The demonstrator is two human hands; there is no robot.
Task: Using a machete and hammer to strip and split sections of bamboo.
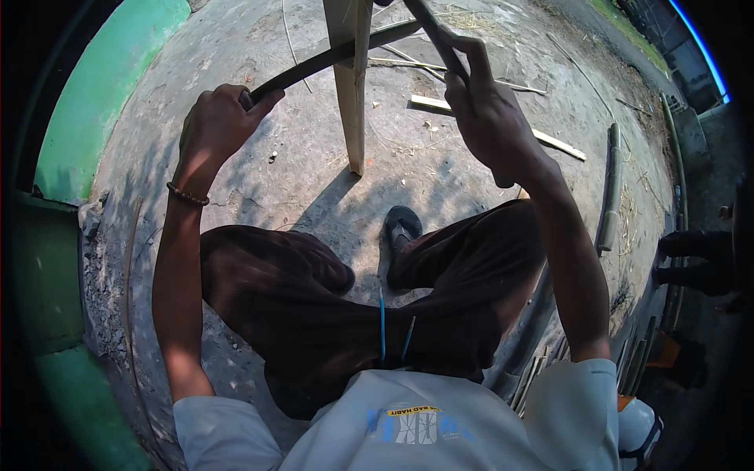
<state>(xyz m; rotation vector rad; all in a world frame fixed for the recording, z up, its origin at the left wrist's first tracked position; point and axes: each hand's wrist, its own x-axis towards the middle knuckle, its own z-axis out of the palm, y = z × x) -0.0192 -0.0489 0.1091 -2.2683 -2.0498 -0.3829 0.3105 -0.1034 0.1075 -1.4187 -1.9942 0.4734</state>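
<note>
My left hand (218, 124) is closed round the near end of a long dark flat bar (314, 67), possibly a blade. The bar slants up to the right and crosses a pale upright piece of wood (351, 110). In my right hand (496, 125) is a second dark bar (437, 38), gripped near its lower end. It slants up to the left, out of the top of the view. The two bars overlap just right of the wood; whether they are joined, I cannot tell. The wood's lower end is near the ground; its top is cut off.
Pale wooden slats (559, 144) and thin strips lie on the rough concrete beyond my right hand. A dark pole (610, 188) lies farther right, near another person's dark-clothed legs (695, 259). A green wall (110, 86) stands at left. My sandalled foot (403, 226) is below the wood.
</note>
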